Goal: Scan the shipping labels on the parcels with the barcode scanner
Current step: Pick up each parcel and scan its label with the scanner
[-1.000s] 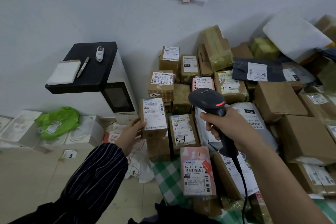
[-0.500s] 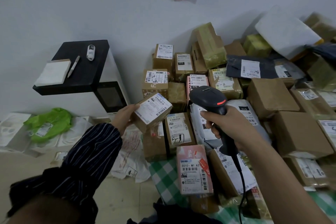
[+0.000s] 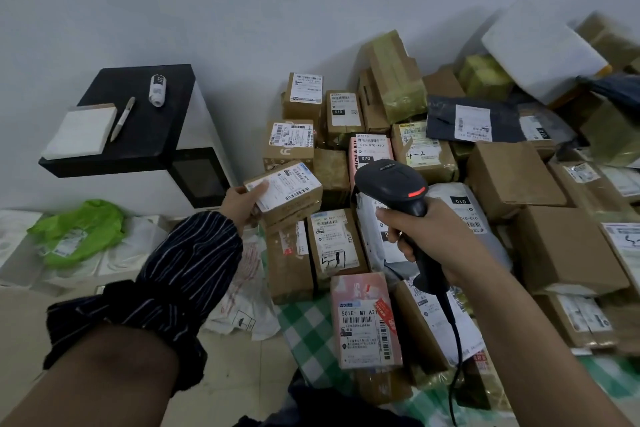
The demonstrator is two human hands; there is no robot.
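The person is holding up a small brown box (image 3: 294, 208) in the left hand (image 3: 242, 206). The thumb lies on top, on one corner of the white label (image 3: 282, 185), and the other fingers are hidden under the box, so I think they curl round it from below. The box is lifted just above the near left edge of the big pile of parcels (image 3: 540, 246) on the floor.

The right hand (image 3: 429, 239) is wrapped tight round the handle of the black barcode scanner (image 3: 391, 184). The scanner sits just to the right of the box, close but not touching. Its nose seems to point ahead at the pile, not at the label.

To do this well, I think the scanner should turn a little to the left, so its nose looks right at the black stripes. Those stripes are at the end of the label far from the thumb, which is good, because the thumb hides none of them. The box is tipped, so the label should lean more toward the scanner. Both hands need to be steady for the beep.

The cord (image 3: 457, 340) hangs down over the parcels by the pink parcel (image 3: 365, 319). It could catch on a corner, so the swing should be small and slow.
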